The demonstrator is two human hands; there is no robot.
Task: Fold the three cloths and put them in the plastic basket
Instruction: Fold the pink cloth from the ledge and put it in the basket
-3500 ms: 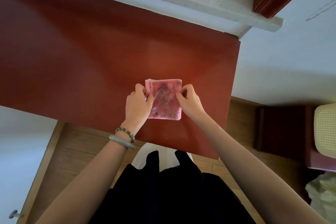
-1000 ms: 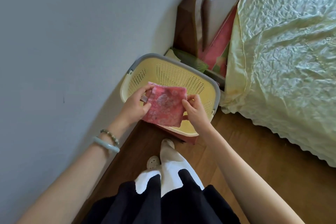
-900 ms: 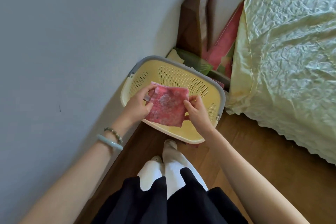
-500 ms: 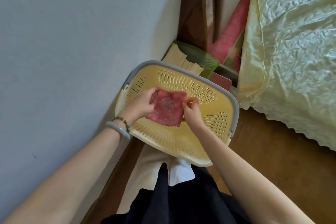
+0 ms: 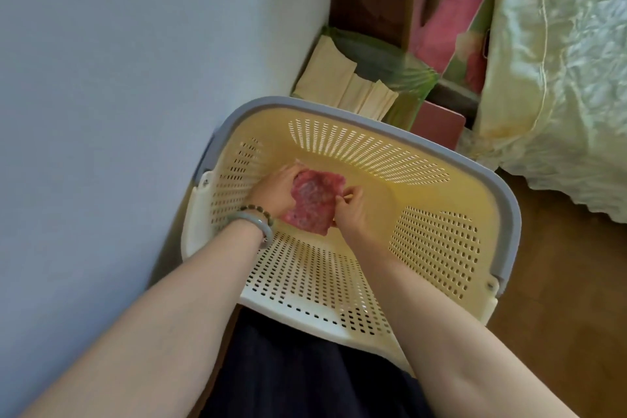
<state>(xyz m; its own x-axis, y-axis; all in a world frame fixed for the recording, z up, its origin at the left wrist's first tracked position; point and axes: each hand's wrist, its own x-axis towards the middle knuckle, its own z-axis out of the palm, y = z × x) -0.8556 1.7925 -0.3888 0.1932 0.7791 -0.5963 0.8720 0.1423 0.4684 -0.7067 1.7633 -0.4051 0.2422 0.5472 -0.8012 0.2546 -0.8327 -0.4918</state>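
Hands [image 5: 275,195] hold fuzzy pink cloth [image 5: 314,202] inside perforated basket [image 5: 437,244].

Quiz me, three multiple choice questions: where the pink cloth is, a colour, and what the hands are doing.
1. Where is the pink cloth? A. On the bed. B. Inside the basket. C. On the floor.
2. What colour is the basket's rim? A. Grey. B. Red. C. Green.
3. Who holds the cloth? A. Neither hand. B. One hand alone. C. The left hand and the right hand.
Answers: B, it is held low between the basket's walls; A, a grey band tops yellow walls; C, each hand pinches an edge.
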